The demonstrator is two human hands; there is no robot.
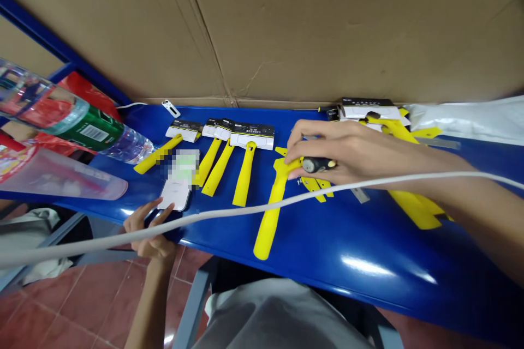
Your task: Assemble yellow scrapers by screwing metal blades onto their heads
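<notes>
My left hand [151, 232] is at the front edge of the blue table, its spread fingertips on the lower end of a phone [176, 191]. Over the table's middle, my right hand [331, 147] curls round a black-handled tool [317, 164], whose rounded end points left. Its fingertips meet the top of a yellow handle [270, 218] that lies slanted toward me. Small yellow pieces [317, 185] lie beneath the right hand. Between the hands are yellow-handled tools [244, 174] with black and white card sleeves [251, 136].
A water bottle [92, 125] and a translucent cup [69, 174] stand at the left. More yellow parts [413, 207] and packaged tools [368, 109] lie at the right, beside white plastic wrap [470, 117]. A white cable [229, 210] crosses the view. Cardboard [307, 27] rises behind.
</notes>
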